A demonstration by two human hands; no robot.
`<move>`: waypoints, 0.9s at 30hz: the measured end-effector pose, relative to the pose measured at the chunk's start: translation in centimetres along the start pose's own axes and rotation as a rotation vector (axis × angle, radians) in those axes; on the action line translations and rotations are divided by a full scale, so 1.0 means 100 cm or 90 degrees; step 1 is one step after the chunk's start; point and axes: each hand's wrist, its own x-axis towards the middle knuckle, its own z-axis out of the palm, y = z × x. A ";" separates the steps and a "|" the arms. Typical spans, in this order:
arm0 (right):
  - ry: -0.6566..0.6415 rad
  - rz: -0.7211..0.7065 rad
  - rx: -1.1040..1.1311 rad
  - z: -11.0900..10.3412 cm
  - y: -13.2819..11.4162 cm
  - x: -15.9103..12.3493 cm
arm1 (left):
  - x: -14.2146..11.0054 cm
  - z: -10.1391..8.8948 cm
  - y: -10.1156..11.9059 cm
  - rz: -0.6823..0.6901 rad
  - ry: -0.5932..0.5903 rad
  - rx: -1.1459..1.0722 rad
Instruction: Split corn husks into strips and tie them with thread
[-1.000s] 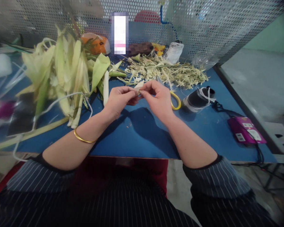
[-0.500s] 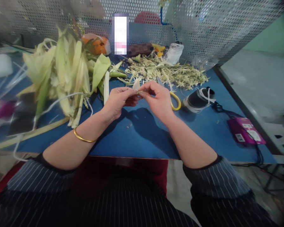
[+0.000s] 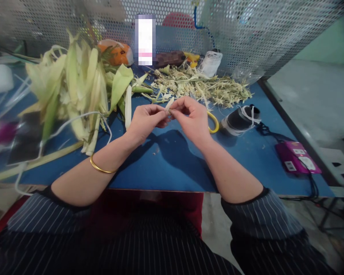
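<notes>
Between my fingertips is a small pale piece of corn husk (image 3: 169,103), its tip pointing up. My left hand (image 3: 147,119) pinches it from the left, thumb against forefinger. From the right my right hand (image 3: 190,118) pinches the same piece, its fingers curled and nearly touching the left ones. The lower end of the piece is hidden by the fingertips. Just beyond my right hand lie scissors with a yellow handle (image 3: 214,123), partly covered by the hand. A narrow husk strip (image 3: 128,107) stands out behind my left hand.
A large heap of corn husks (image 3: 77,84) fills the left of the blue table (image 3: 166,168). Shredded husk scraps (image 3: 206,86) lie at the back. A black thread spool (image 3: 240,120) and a purple power box (image 3: 298,157) sit right. A dark phone (image 3: 25,137) with a white cable lies left.
The husk piece between my fingers has turned: its wide face looked outward before, and now it appears narrower and leans right. Both hands stay in nearly the same place.
</notes>
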 end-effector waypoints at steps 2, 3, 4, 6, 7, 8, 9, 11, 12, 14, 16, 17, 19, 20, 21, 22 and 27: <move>-0.010 -0.007 0.011 0.000 0.000 0.000 | 0.001 -0.001 -0.001 -0.002 0.004 -0.002; -0.016 -0.011 0.017 0.000 -0.001 0.000 | 0.001 -0.001 -0.001 -0.008 0.006 -0.006; -0.021 -0.015 0.021 0.000 -0.001 0.000 | 0.002 -0.002 -0.002 -0.016 0.008 -0.011; -0.027 -0.020 0.019 0.000 -0.001 0.000 | 0.002 -0.004 -0.002 -0.035 0.014 -0.023; -0.028 -0.020 0.016 0.000 -0.001 0.000 | 0.002 -0.004 -0.002 -0.044 0.016 -0.029; -0.029 -0.019 0.013 0.000 -0.001 0.000 | 0.003 -0.005 -0.003 -0.050 0.015 -0.034; -0.031 -0.019 0.010 0.000 -0.001 0.000 | 0.003 -0.005 -0.003 -0.052 0.014 -0.040; -0.033 -0.023 0.004 0.000 -0.001 0.000 | 0.003 -0.005 -0.003 -0.052 0.011 -0.047; -0.033 -0.023 0.003 0.000 -0.001 0.000 | 0.002 -0.005 -0.003 -0.049 0.010 -0.048; -0.032 -0.017 0.007 0.000 -0.002 0.000 | 0.002 -0.005 -0.002 -0.041 0.013 -0.044; -0.025 -0.005 0.021 0.000 -0.003 0.000 | 0.001 -0.004 -0.001 -0.031 0.019 -0.033; -0.020 0.002 0.029 0.000 -0.003 0.000 | 0.000 -0.003 0.000 -0.025 0.021 -0.027; -0.009 0.008 0.041 0.000 -0.003 0.000 | -0.001 -0.002 0.001 -0.012 0.018 -0.017; -0.005 0.010 0.044 0.001 -0.003 0.000 | -0.001 -0.001 0.001 -0.005 0.013 -0.012; -0.002 0.012 0.043 0.001 -0.002 0.000 | -0.001 -0.001 0.001 0.001 0.008 -0.006; -0.001 0.013 0.039 0.001 -0.001 0.000 | -0.001 0.000 0.001 0.008 0.004 0.000; -0.013 0.004 0.016 -0.001 0.000 0.000 | 0.000 -0.002 -0.001 0.010 0.004 0.014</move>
